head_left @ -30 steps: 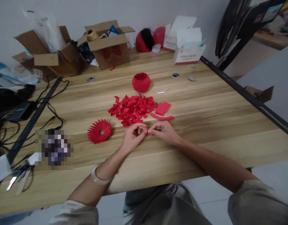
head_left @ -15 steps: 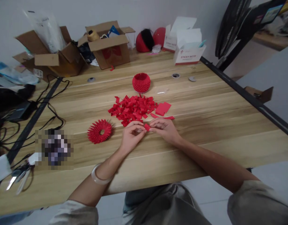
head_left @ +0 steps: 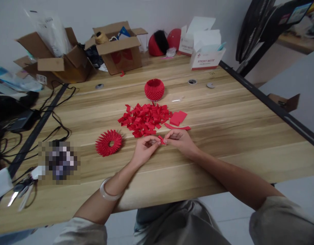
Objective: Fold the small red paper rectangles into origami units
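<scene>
A small piece of red paper is pinched between my two hands, just above the wooden table. My left hand grips its left end with thumb and forefinger; my right hand grips the other end. Right behind my hands spreads a pile of small folded red paper pieces. Flat red paper sheets and a narrow red strip lie beside the pile. To the left of my left hand rests a spiky red paper ring. A round red paper bowl stands behind the pile.
Open cardboard boxes and white sticky note boxes line the back. Black cables run along the left side, with scissors and a blurred-out object near the front left. A dark fan-like stand is at the far right.
The red paper piece between my fingers has changed angle and looks partly folded. Both hands have shifted very slightly; the rest of the table looks the same.
</scene>
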The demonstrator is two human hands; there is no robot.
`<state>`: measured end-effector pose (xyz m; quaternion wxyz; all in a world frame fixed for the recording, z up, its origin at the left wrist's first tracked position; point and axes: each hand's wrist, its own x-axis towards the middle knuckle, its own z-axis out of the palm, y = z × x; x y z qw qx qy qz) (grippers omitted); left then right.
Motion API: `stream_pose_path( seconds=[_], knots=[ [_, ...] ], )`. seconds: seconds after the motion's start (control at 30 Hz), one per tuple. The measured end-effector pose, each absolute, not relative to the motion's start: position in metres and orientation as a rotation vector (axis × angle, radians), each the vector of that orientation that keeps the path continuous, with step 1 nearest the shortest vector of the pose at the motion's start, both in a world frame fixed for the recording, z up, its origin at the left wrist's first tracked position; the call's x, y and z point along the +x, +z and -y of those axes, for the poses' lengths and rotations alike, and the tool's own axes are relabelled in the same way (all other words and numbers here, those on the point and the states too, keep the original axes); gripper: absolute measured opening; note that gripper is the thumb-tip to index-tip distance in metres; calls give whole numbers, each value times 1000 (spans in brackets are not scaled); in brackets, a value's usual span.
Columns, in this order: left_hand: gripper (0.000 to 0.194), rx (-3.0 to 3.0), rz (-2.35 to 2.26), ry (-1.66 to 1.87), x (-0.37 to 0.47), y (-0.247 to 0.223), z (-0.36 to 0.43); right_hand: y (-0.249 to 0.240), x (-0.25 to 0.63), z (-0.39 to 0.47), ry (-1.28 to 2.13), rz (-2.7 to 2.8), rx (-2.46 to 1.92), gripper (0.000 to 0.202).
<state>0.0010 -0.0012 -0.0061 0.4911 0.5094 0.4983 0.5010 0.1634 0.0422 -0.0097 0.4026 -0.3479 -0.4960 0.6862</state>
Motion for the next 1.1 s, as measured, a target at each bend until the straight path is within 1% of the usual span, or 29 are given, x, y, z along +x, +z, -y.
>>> stream_pose_path(
  seconds=[0.1, 0.3, 0.8, 1.1],
  knots=[
    [12, 1234, -1235, 1270, 0, -6, 0, -9, 164, -45, 1817, 1209, -852, 16],
    [14, 1211, -1238, 1290, 1, -5, 0, -14, 165, -48, 1912, 1198, -868, 21],
    [18, 1189, -1220, 1308, 4, -2, 1, -12, 165, -47, 1958, 1208, -878, 22],
    [17, 1223, -1221, 1286, 4, -2, 3, -9, 165, -45, 1904, 1224, -965, 19]
  ],
)
